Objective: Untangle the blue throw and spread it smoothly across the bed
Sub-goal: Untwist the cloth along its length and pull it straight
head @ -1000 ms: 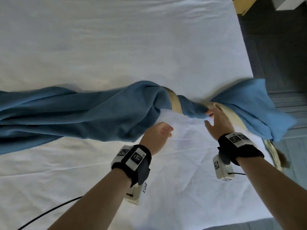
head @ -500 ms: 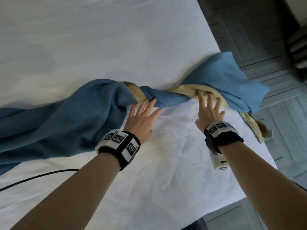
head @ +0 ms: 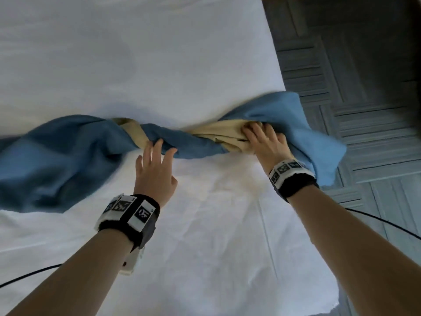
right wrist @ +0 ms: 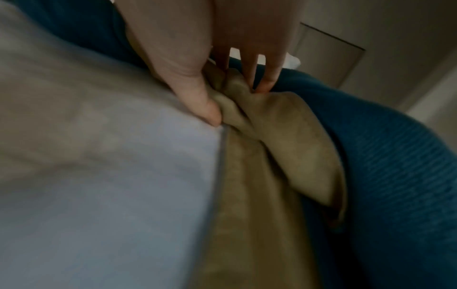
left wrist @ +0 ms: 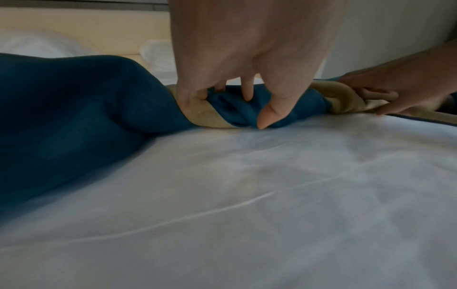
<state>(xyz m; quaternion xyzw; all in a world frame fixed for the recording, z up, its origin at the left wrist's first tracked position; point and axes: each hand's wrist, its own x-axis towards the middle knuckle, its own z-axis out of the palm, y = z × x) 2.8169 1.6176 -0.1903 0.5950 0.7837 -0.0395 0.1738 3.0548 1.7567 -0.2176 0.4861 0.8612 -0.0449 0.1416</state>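
The blue throw (head: 57, 156) lies in a rope-like twist across the white bed (head: 159, 53), wound together with a tan cloth (head: 227, 133). My left hand (head: 157, 156) reaches the middle of the twist, fingers spread and fairly straight. Its fingertips (left wrist: 247, 93) touch the blue throw (left wrist: 74, 107) beside a tan band. My right hand (head: 262, 142) grips a bunched fold of the tan cloth (right wrist: 272, 136) near the bed's right edge, thumb and fingers pinching it. The right end of the blue throw (right wrist: 383, 156) drapes past that hand over the edge.
The bed's right edge meets a grey patterned floor (head: 353, 87). A white pillow (left wrist: 37, 43) and a pale headboard (left wrist: 99, 25) sit beyond the throw. Thin black cables (head: 376, 222) trail from both wrists. White sheet stretches in front of and behind the twist.
My left hand has uncurled from a fist and now lays spread fingers on the twist. My right hand went from flat fingers to a grip on the tan fold.
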